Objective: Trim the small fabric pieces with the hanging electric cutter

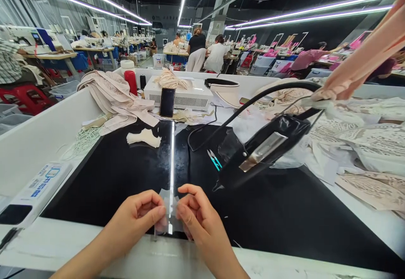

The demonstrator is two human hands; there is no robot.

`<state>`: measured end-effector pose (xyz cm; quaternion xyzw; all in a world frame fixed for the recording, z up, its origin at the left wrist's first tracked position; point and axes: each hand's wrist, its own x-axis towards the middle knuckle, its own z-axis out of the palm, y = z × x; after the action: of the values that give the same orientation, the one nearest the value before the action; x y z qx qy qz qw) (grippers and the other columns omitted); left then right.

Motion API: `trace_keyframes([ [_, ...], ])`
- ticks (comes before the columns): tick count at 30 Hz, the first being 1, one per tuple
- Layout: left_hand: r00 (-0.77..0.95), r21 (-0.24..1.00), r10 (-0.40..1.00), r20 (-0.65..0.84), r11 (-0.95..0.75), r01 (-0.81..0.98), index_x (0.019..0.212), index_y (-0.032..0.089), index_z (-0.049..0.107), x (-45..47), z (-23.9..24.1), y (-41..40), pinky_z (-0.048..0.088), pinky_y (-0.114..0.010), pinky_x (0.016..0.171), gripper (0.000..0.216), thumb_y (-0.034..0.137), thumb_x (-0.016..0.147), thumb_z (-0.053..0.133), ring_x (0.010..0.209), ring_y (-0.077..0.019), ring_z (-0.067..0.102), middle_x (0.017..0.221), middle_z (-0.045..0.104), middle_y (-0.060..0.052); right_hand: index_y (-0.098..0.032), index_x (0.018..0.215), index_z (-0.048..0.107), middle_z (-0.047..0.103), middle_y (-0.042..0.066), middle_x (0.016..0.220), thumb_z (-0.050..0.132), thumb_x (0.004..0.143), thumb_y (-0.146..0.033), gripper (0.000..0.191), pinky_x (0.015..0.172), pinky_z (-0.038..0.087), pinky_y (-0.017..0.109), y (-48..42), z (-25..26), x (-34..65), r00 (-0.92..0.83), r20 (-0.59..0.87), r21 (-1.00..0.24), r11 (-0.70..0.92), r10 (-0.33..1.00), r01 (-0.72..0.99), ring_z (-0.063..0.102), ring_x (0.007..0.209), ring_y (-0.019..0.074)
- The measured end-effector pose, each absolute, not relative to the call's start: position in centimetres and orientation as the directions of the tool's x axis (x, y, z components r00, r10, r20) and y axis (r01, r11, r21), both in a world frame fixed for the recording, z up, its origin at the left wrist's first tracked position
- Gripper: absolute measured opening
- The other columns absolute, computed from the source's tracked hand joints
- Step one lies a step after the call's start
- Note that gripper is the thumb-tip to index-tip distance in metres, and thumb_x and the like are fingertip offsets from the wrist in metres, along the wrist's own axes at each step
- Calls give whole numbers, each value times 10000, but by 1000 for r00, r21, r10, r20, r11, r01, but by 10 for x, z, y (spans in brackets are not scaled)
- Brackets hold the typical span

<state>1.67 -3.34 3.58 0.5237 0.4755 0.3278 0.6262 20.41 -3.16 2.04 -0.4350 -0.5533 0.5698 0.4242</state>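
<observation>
Near the front edge of the black mat (pixel 133 169), a small translucent sheet (pixel 165 196) spans the gap between my two hands. My left hand (pixel 142 211) pinches its left side between thumb and fingers. On the other side my right hand (pixel 199 218) grips it with the thumb and bent fingers, the index finger raised. Beyond them lies a cream fabric piece (pixel 144 138). Turquoise-handled thread snips (pixel 214 160) rest on the mat to the right, beside a black device with a metal plate (pixel 262 152) hanging over the mat.
Beige fabric (pixel 114 95) is heaped at the back left, near a phone (pixel 167 102) leaning on a white box (pixel 190 95). Cut-out lace pieces (pixel 367 135) cover the right side. A black cable (pixel 247 106) arches over the table. People work at sewing stations beyond.
</observation>
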Motion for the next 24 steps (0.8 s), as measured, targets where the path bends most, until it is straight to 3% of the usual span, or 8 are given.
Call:
trace_keyframes([
  [2,313,959,908,-278,243,145,809,189,578,13,34,-31,436,-229,611,262,435,894,609,598,-117,534,653,621,30,-245,1114,543,558,-43,758,600,922,-493,319,491,360,207,-34,16,207,-204,9,-999,16,979,33,426,529,83],
  [5,276,942,916,-292,226,248,832,194,581,8,33,-28,399,-221,565,264,448,901,582,582,-114,503,646,597,39,-242,945,625,579,-29,746,599,938,-376,137,550,403,211,-36,10,210,-157,134,-962,166,978,215,507,614,110],
  [7,253,929,925,-283,199,313,844,198,591,7,33,-25,392,-225,569,261,449,908,563,601,-120,499,658,587,39,-238,862,648,606,-21,746,573,951,-281,123,593,427,212,-35,7,211,-186,247,-898,296,951,325,550,655,119],
  [11,198,898,953,-231,130,420,938,227,574,8,30,-22,398,-234,613,179,400,913,538,661,-136,521,697,575,53,-241,939,657,659,-14,823,531,970,-169,148,672,471,209,-31,4,210,-251,387,-791,459,887,404,608,724,120],
  [19,200,676,977,-69,-102,730,794,243,457,12,24,-21,330,-243,560,198,326,974,444,563,-127,491,644,513,83,-224,1058,662,665,22,867,435,1029,-200,231,640,499,230,-32,-2,208,-264,453,-621,514,852,592,640,740,140],
  [24,333,560,941,54,-304,770,895,253,600,7,14,-21,425,-262,675,227,273,1021,412,729,-150,618,823,638,42,-206,1032,669,660,34,813,334,1060,-245,338,596,479,228,-31,-4,207,-293,508,-433,534,810,727,634,697,147],
])
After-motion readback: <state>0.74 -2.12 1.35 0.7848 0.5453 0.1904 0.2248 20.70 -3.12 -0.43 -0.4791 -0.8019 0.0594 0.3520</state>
